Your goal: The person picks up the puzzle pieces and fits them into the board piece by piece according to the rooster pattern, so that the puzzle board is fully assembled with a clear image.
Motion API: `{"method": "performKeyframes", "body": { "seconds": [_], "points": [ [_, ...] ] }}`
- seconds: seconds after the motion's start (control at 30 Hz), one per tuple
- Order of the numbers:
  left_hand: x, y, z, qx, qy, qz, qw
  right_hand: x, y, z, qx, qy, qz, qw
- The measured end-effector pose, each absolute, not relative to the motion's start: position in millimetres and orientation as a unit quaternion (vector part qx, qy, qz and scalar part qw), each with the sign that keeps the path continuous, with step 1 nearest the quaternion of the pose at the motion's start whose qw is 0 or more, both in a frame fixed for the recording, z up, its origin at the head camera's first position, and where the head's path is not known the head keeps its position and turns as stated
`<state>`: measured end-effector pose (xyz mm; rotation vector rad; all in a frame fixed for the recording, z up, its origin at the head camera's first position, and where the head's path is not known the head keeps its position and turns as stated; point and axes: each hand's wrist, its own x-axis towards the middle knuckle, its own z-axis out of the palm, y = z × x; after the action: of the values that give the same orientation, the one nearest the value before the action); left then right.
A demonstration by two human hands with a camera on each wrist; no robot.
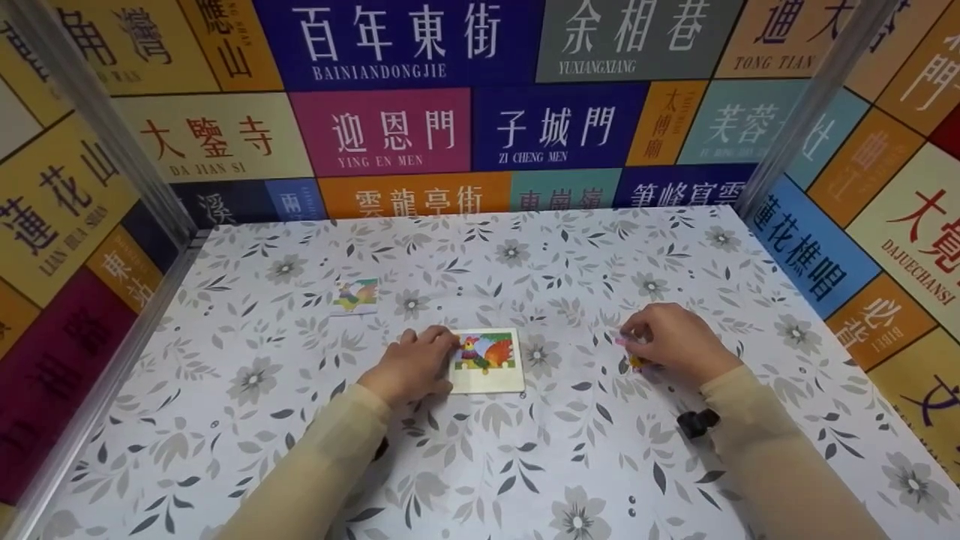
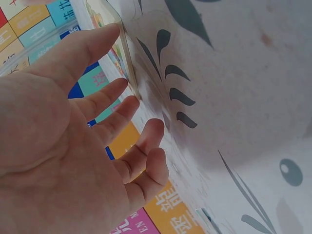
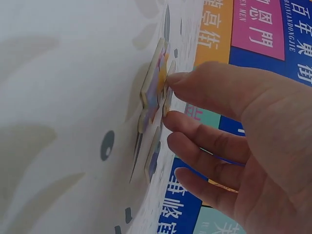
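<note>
A small jigsaw board (image 1: 487, 382) with a pale frame lies on the table, its upper part filled with a colourful rooster picture (image 1: 487, 351). At its left edge is my left hand (image 1: 416, 365), with thumb and fingertips touching the frame in the left wrist view. Off to the right, my right hand (image 1: 679, 341) pinches a thin puzzle piece (image 3: 168, 100) between thumb and fingertip, close over the table. Beside that piece, in the right wrist view, are a larger loose piece (image 3: 155, 78) and a bluish one (image 3: 153, 157). The hand covers most of these pieces in the head view.
A picture card (image 1: 354, 297) with a similar rooster lies at the back left of the table (image 1: 315, 360), which has a floral cover. Panels with printed Chinese characters (image 1: 405, 127) stand along the back and both sides. A black wrist strap (image 1: 697, 422) is by the right sleeve.
</note>
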<state>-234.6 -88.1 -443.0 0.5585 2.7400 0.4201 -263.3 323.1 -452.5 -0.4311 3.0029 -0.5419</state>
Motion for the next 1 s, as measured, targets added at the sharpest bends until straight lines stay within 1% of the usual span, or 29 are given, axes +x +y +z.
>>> {"method": "performKeyframes", "body": {
  "seconds": [0.4,0.63,1.0],
  "points": [
    [-236.6,-89.0,-445.6,0.190,0.957,0.147,0.164,-261.4,309.0,-455.9,-0.144,0.971,-0.191,0.017],
    [-236.8,-88.9,-443.7,0.191,0.959,0.135,0.160,-263.5,295.4,-456.7,-0.188,0.960,-0.205,-0.016],
    [-235.7,-88.8,-442.7,0.200,0.960,0.121,0.154,-264.5,275.1,-460.2,-0.252,0.948,-0.193,-0.031]
  ]
}}
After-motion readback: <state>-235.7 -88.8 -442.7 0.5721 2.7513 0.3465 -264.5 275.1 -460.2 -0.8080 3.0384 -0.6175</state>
